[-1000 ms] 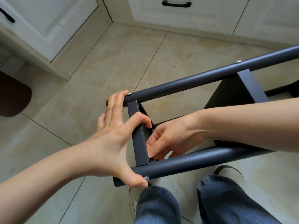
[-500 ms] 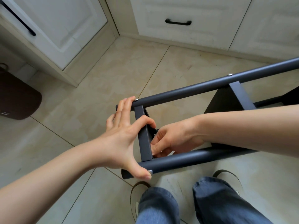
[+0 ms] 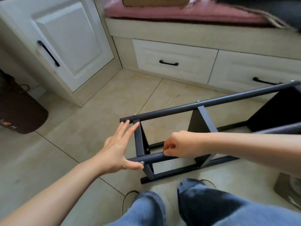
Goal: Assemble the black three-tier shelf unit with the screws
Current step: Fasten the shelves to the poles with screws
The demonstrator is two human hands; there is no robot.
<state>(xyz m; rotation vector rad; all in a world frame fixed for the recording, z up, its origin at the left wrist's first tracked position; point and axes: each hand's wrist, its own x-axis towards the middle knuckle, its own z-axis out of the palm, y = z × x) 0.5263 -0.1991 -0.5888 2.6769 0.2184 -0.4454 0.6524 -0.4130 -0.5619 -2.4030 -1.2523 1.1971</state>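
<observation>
Shelf unit (image 3: 202, 117): lies on its side on the floor, frame centre toward three o'clock. Left hand (image 3: 118, 146): flat, fingers straight, bracing the nine o'clock end, thumb beside a screw (image 3: 142, 162). Right hand (image 3: 176, 145): curled round the near pole (image 3: 146, 159), likely steadying it.

Soft, even daylight fills the scene, bright on the white cabinet door (image 3: 71, 41) and the beige floor tiles (image 3: 91, 128), with no hard glare and only faint, diffuse shadows under the black shelf frame (image 3: 187, 108). The wide-angle lens bends straight lines near the borders, so the drawer fronts (image 3: 175, 61) curve and the jeans (image 3: 203, 206) at the bottom edge look stretched. Slight motion blur softens the whole picture, strongest along the top, where the pink cushion (image 3: 179, 12) and cardboard box (image 3: 154, 1) smear, and at the right edge.
</observation>
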